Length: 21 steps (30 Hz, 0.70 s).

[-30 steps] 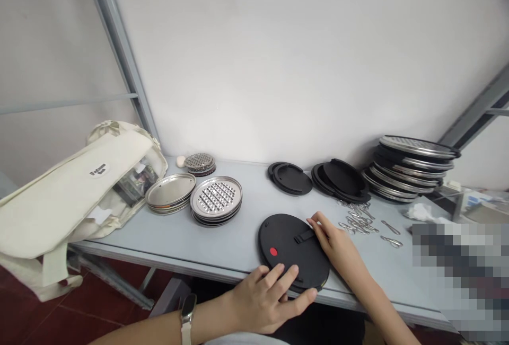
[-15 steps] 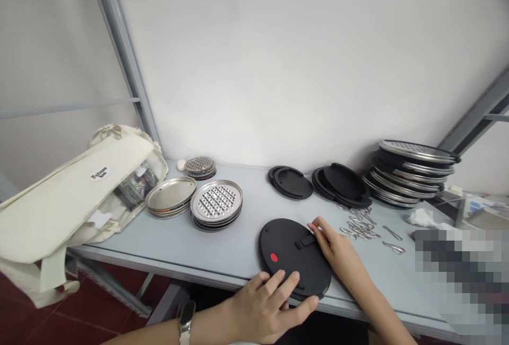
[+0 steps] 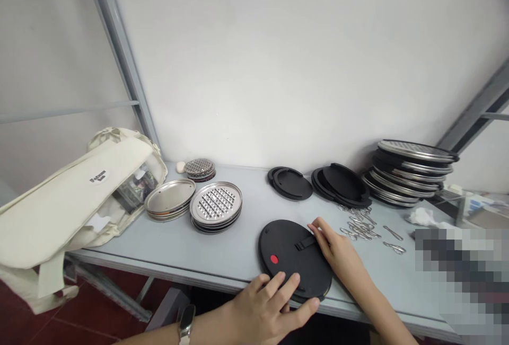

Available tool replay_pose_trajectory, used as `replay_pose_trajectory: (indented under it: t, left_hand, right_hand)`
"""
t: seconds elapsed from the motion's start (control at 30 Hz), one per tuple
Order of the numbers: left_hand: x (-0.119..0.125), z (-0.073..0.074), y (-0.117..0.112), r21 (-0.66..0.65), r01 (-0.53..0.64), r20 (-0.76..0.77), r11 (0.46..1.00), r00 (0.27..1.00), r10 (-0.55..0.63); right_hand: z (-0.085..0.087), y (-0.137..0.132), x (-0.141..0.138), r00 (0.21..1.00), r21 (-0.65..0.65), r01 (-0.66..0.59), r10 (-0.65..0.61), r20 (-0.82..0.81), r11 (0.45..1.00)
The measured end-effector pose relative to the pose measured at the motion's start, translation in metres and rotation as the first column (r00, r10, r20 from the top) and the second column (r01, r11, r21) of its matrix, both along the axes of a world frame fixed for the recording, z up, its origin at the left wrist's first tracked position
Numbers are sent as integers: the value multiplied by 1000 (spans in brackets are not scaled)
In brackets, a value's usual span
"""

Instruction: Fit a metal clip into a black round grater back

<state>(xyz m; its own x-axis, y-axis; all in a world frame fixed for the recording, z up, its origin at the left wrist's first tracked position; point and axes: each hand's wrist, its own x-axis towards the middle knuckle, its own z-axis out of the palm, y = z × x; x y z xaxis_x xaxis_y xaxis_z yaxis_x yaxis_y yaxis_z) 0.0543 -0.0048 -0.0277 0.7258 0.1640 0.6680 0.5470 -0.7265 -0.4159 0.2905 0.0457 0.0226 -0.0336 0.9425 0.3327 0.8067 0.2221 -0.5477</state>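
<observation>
Centrally, near the front edge of a grey worktop (image 3: 246, 239), a round black disc (image 3: 284, 247) lies flat. It looks slightly longer from far left to near right; a red dot (image 3: 274, 259) marks its left part, and a short black tab (image 3: 305, 242) slants up toward the right hand (image 3: 338, 252). That hand's thumb and fingers sit narrowly together at the far right rim; whether they grip it I cannot tell. The left hand (image 3: 266, 308), fingers spread wide, touches the near side and hides part of it.

To the left stand a grater-topped stack (image 3: 217, 202), plain metal discs (image 3: 170, 195) and smaller graters (image 3: 199, 166), beside a cream bag (image 3: 71, 191). Behind lie more black discs (image 3: 294, 183); to their right rises a tall stack (image 3: 409, 175). Loose metal pieces (image 3: 360, 228), perhaps clips, lie scattered just beyond the right hand.

A pale wall (image 3: 278, 69) backs everything, with a grey metal post (image 3: 115, 43) at left and dark red floor (image 3: 47, 329) below.
</observation>
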Motion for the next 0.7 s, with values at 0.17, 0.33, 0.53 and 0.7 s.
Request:
replay_pose_trajectory:
  t: [0.17,0.33,0.53,0.7]
  left_hand:
    - [0,2,0,4,6,17,1000,1000,-6]
    - [1,6,-1,-8,26,29,1000,999,-26]
    - [1,5,0,-4,27,33,1000,999,-27]
    - [2,1,0,-10,27,42,1000,999,-26]
  right_hand:
    - [3,-1,-1,999,-13,-24,23,-34,1000]
    - [2,0,1,998,-41,-13,11,-55,999]
    - [-1,1,1,1000,-71,4,-6,-27,997]
    - [0,0,0,1000,-48,11,-11,-1,999]
